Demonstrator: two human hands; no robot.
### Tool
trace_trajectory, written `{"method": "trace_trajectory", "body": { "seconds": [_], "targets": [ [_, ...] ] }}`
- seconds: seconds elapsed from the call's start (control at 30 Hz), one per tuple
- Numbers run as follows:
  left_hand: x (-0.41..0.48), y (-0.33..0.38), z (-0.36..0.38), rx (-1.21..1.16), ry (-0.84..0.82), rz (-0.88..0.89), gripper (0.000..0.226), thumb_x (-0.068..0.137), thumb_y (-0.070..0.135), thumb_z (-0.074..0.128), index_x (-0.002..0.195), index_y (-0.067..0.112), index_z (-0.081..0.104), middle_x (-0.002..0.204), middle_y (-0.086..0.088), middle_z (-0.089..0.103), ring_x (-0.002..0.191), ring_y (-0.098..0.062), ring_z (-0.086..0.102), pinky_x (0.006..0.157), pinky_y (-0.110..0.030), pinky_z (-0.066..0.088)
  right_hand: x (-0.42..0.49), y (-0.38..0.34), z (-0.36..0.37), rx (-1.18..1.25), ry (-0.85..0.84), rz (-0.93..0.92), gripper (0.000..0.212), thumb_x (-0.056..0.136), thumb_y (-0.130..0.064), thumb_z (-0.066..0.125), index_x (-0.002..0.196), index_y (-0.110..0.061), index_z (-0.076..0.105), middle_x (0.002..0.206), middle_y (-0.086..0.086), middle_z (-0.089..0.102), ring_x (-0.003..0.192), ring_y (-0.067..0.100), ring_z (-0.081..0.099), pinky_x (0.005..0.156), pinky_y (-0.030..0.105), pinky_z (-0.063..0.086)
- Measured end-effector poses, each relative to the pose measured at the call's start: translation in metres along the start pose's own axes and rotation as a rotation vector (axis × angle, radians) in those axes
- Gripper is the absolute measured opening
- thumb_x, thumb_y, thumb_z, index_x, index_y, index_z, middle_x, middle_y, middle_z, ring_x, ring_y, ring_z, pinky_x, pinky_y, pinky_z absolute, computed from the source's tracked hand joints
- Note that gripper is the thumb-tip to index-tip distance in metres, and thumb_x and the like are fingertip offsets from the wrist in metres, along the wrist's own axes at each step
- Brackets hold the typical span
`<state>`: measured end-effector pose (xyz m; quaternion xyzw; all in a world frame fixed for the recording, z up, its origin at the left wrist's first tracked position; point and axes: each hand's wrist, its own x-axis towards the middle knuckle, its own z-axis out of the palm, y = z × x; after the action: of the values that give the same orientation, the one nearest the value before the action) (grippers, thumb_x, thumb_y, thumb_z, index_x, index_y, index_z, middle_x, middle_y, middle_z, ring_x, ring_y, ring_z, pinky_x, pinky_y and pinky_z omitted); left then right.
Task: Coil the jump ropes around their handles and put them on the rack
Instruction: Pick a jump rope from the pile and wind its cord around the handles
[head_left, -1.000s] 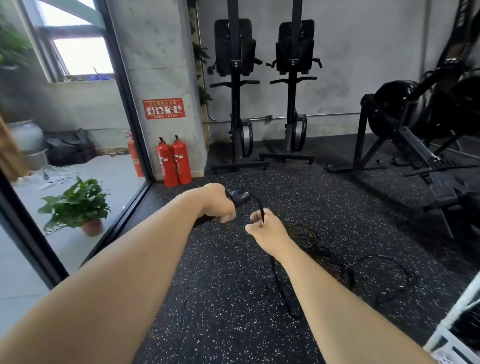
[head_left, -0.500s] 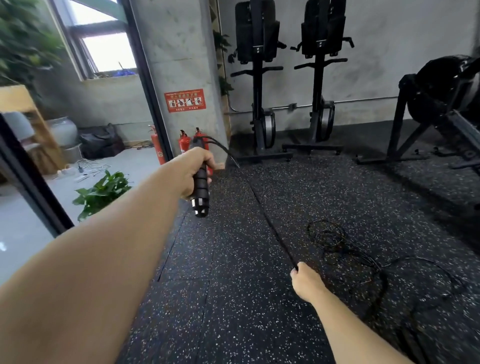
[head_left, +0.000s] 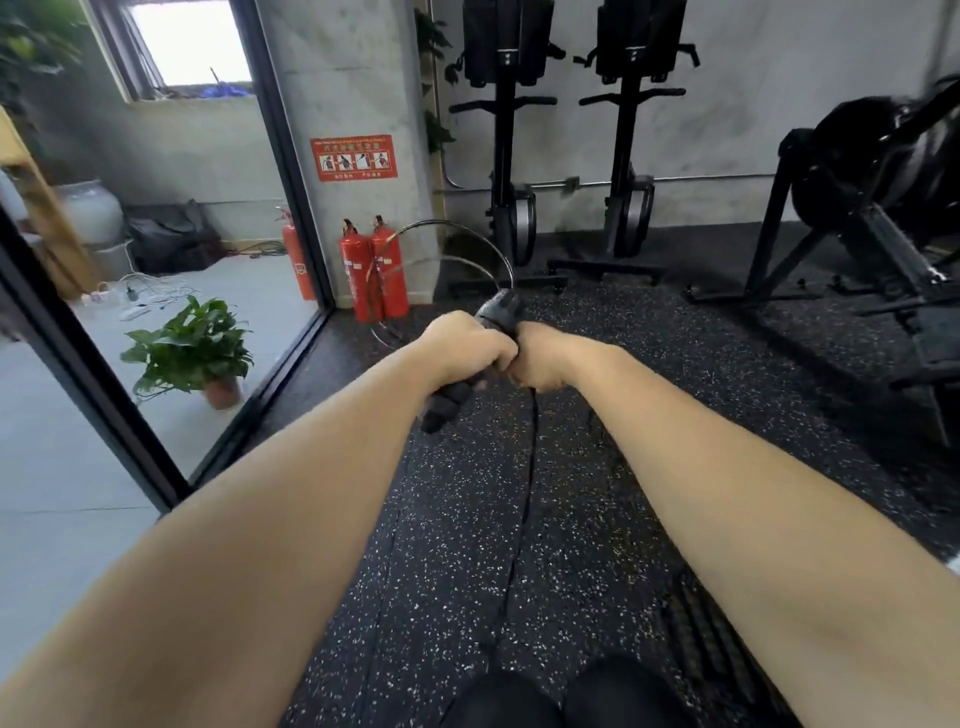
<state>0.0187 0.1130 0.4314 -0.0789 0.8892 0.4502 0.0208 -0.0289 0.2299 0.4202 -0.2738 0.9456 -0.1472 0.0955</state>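
Left grip (head_left: 470, 345) is closed fully round the black cylindrical jump-rope handle (head_left: 445, 408). The mid-section is covered, the butt end sticks out below-left of the fist and the cap end above-right. The long axis is tilted: butt down and toward the body, cap up and away.

Right grip (head_left: 545, 361) is curled tight and pressed against the left one on the handle's right side. The thin black rope cord (head_left: 531, 457) is seen dropping out beneath it, so it is judged to be pinched there. The fingers are hidden behind the back of the hand.

From the cap the cord is thrown in blurred loops beyond and left of both grips. Below the right grip it runs down to the black speckled rubber floor (head_left: 441, 571), toward the body between the forearms. No second handle is seen, and the rack is not in view.

Key relation: the slack lies below the right grip, which is nearer to it, and the handle is fixed in the left. The next turn is judged to be laid by circling the right grip round the handle's axis.

Around:
- Two red fire extinguishers (head_left: 374, 270) stand beyond-left of the grips, behind the loops.
- A green potted plant (head_left: 192, 348) sits well to the left, past the black door frame (head_left: 291, 156).
- Two upright black exercise machines (head_left: 506, 156) stand beyond the grips.

No contact with the loops can be made out. A snag of the floor slack is the likeliest fault.
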Motion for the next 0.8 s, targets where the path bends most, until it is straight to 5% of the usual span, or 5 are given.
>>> {"method": "trace_trajectory", "body": {
  "seconds": [0.13,0.27,0.47,0.6,0.8],
  "targets": [
    [-0.013,0.011,-0.014,0.045,0.124,0.107,0.015,0.064,0.019,0.069,0.065,0.007,0.059,0.061,-0.007,0.058,0.059,-0.022,0.052,0.061,-0.034,0.044,-0.011,0.000,-0.006,0.157,0.136,-0.029,0.023,0.091,-0.002,0.044,0.076,-0.018,0.052,0.078,0.000,0.057,0.072,0.020,0.053,0.065,0.030,0.042],
    [-0.023,0.009,-0.036,-0.311,0.254,0.068,0.014,0.052,0.016,0.059,0.062,0.008,0.056,0.058,-0.009,0.054,0.057,-0.022,0.050,0.063,-0.036,0.042,-0.019,0.016,0.015,0.241,0.075,0.069,0.023,0.093,-0.001,0.038,0.080,-0.017,0.049,0.086,0.002,0.056,0.071,0.015,0.049,0.066,0.029,0.041],
    [-0.031,-0.005,-0.075,-0.663,0.333,-0.001,0.010,0.063,0.010,0.053,0.065,0.014,0.044,0.051,-0.002,0.049,0.046,-0.017,0.039,0.049,-0.022,0.036,-0.026,0.053,0.074,0.130,-0.015,0.324,0.021,0.097,-0.015,0.034,0.107,-0.017,0.052,0.116,0.009,0.060,0.103,0.027,0.056,0.093,0.042,0.047],
    [-0.033,-0.019,-0.092,-0.704,0.393,-0.076,0.019,0.049,0.014,0.053,0.066,0.014,0.045,0.076,-0.012,0.055,0.042,-0.016,0.040,0.048,-0.021,0.040,-0.028,0.069,0.086,-0.006,0.025,0.422,0.025,0.098,-0.015,0.033,0.116,-0.016,0.051,0.120,0.008,0.058,0.107,0.028,0.057,0.093,0.043,0.046],
    [-0.031,-0.038,-0.088,-0.538,0.294,-0.216,0.009,0.072,0.004,0.053,0.074,0.010,0.047,0.060,-0.005,0.048,0.046,-0.016,0.045,0.046,-0.021,0.043,-0.027,0.072,0.068,0.081,0.201,0.407,0.023,0.098,-0.008,0.033,0.110,-0.011,0.052,0.118,0.011,0.058,0.102,0.028,0.055,0.084,0.037,0.044]
  ]
}}
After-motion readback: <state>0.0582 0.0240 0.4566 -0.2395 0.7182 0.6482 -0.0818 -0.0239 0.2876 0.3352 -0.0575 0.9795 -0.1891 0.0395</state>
